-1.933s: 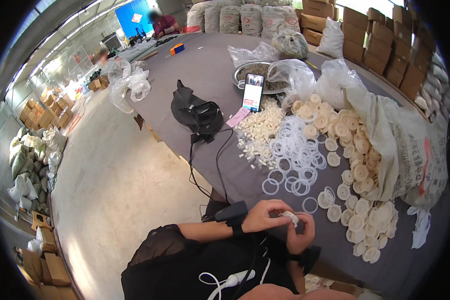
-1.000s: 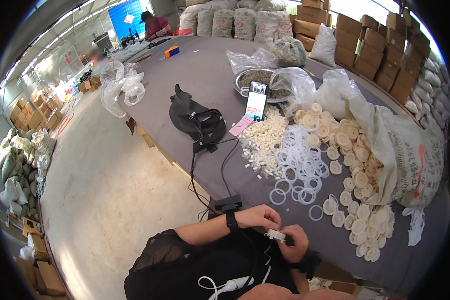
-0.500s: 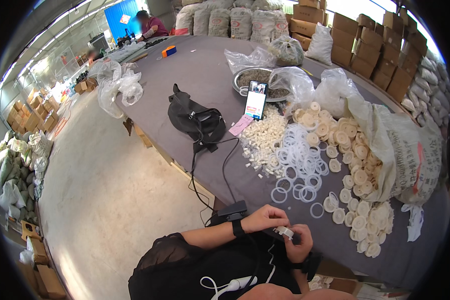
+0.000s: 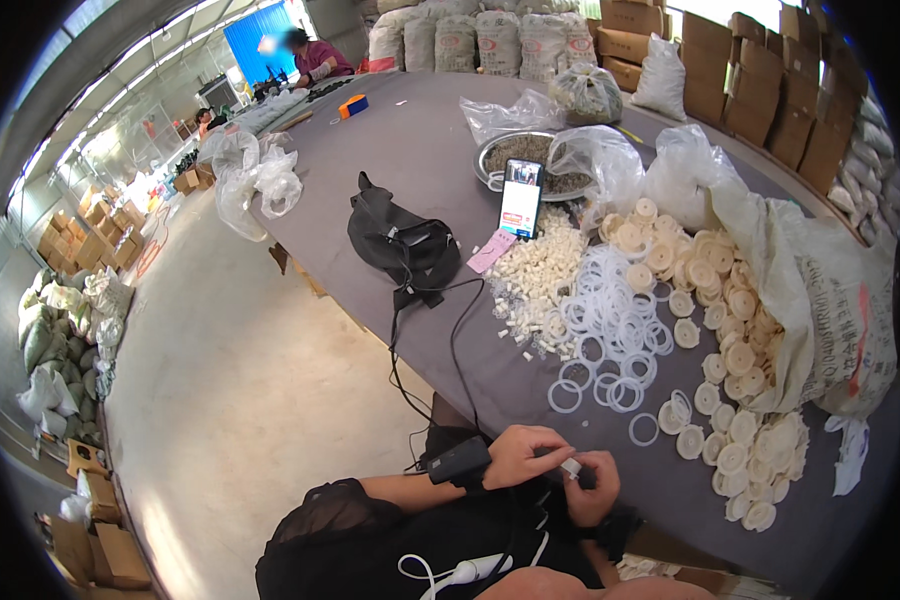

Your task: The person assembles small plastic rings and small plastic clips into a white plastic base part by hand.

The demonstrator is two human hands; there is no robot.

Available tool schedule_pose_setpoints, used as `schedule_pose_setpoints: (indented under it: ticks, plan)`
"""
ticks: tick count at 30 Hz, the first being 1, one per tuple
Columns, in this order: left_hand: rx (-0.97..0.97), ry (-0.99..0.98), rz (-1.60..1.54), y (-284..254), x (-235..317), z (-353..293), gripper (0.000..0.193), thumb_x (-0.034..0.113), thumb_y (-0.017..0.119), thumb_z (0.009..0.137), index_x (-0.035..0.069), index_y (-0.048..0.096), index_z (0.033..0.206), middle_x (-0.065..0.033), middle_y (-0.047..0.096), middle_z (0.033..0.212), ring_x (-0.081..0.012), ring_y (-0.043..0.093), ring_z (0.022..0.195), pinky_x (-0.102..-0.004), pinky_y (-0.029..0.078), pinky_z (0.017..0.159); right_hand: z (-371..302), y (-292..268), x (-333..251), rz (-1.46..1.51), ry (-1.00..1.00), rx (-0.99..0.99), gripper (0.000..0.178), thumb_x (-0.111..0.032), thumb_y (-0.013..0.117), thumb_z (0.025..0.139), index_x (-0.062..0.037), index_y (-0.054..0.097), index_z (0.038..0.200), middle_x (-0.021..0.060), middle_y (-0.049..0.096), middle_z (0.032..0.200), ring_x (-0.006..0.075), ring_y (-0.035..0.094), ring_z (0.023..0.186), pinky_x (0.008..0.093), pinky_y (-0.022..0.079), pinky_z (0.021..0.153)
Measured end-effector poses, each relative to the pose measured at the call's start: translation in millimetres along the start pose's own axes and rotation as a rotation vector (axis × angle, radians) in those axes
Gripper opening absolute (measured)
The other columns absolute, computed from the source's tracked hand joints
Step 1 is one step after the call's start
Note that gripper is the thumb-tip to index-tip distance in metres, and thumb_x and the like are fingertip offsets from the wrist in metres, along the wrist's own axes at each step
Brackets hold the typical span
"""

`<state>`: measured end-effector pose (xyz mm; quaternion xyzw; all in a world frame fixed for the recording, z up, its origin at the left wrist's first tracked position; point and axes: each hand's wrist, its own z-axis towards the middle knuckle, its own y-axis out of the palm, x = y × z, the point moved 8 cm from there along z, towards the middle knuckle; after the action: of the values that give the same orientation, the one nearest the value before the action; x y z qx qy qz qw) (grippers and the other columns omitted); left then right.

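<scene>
Close to the table edge, both hands meet at a small white plastic part (image 4: 570,467). My left hand (image 4: 522,456) is closed on its upper side with thumb and fingertips, and my right hand (image 4: 594,488) pinches it from the right. The fingers cover much of its shape. Beyond the hands lie loose translucent white rings (image 4: 620,325), with cream round plastic discs (image 4: 740,460) to their right. A heap of small cream plugs (image 4: 540,268) sits behind the rings. Above it, a lit phone (image 4: 520,200) leans against a metal basin (image 4: 490,155) of small greyish-brown pieces.
A black bag (image 4: 400,240) with cables lies left of the heaps. An open woven sack (image 4: 840,320) spills discs at the right. Clear plastic bags (image 4: 610,170) crowd the basin. Another person (image 4: 320,60) sits at the far end. Boxes (image 4: 750,90) line the back.
Both hands have stayed together; the white part has turned between the fingertips and less of it shows. My left wrist has rotated. The whole view has shifted slightly.
</scene>
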<state>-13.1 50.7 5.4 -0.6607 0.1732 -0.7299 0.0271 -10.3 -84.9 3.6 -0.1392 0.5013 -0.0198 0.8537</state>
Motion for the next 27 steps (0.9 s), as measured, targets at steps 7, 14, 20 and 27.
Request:
schedule_pose_setpoints:
  ticks: [7,14,20,27]
  plan:
    - [-0.035,-0.115,-0.334,21,-24,9,0.019,0.015,0.058,0.088,-0.003,0.064,0.093,-0.0058,0.062,0.087,-0.0114,0.057,0.080,-0.0245,0.045,0.071,1,-9,8,0.007,0.074,-0.010,0.020,0.003,0.069,0.063,-0.0035,0.058,0.079,0.0103,0.058,0.075,0.0261,0.057,0.069,0.0320,0.044,0.062]
    - [-0.035,-0.211,-0.509,22,-35,6,0.011,0.007,0.060,0.086,-0.003,0.062,0.083,-0.0039,0.059,0.086,-0.0084,0.055,0.078,-0.0220,0.043,0.068,0,-8,10,0.020,0.067,-0.018,0.021,0.003,0.069,0.062,-0.0037,0.058,0.079,0.0099,0.059,0.074,0.0258,0.058,0.068,0.0320,0.045,0.062]
    - [0.150,-0.180,-0.502,17,-38,-1,0.012,0.004,0.061,0.084,-0.001,0.058,0.074,-0.0024,0.056,0.080,-0.0062,0.052,0.072,-0.0208,0.040,0.062,0,-1,15,0.161,0.118,-0.015,0.021,0.005,0.068,0.065,-0.0027,0.057,0.080,0.0099,0.060,0.078,0.0233,0.059,0.071,0.0305,0.046,0.066]
    - [0.272,-0.050,-0.502,15,-46,1,0.016,0.010,0.062,0.086,0.004,0.055,0.073,0.0052,0.052,0.070,-0.0005,0.048,0.064,-0.0165,0.036,0.054,-4,4,26,0.264,0.172,0.031,0.021,0.006,0.068,0.065,-0.0015,0.057,0.081,0.0105,0.060,0.079,0.0226,0.060,0.072,0.0301,0.046,0.068]
